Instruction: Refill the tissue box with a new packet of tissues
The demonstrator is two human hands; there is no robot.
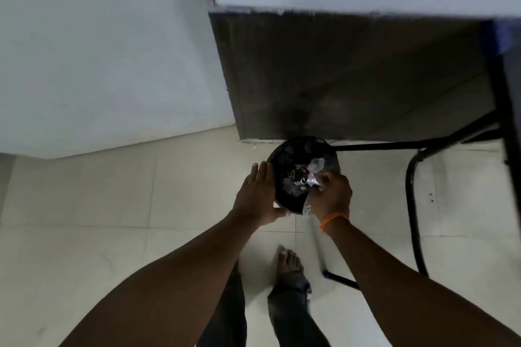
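A round black waste bin (284,200) lined with a dark bag stands on the tiled floor beside a dark cabinet side. Crumpled wrappers lie inside it, one with white lettering (298,182). My right hand (331,196), with an orange band at the wrist, is shut on a clear crinkled plastic wrapper (313,177) over the bin's right rim. My left hand (258,194) is flat and open, fingers together, against the bin's left rim. No tissue box or tissue packet is in view.
A dark cabinet panel (352,73) rises behind the bin under a pale top. Black metal chair or table legs (413,205) stand to the right. A pale wall (98,51) is on the left. My bare foot (289,265) stands on cream floor tiles.
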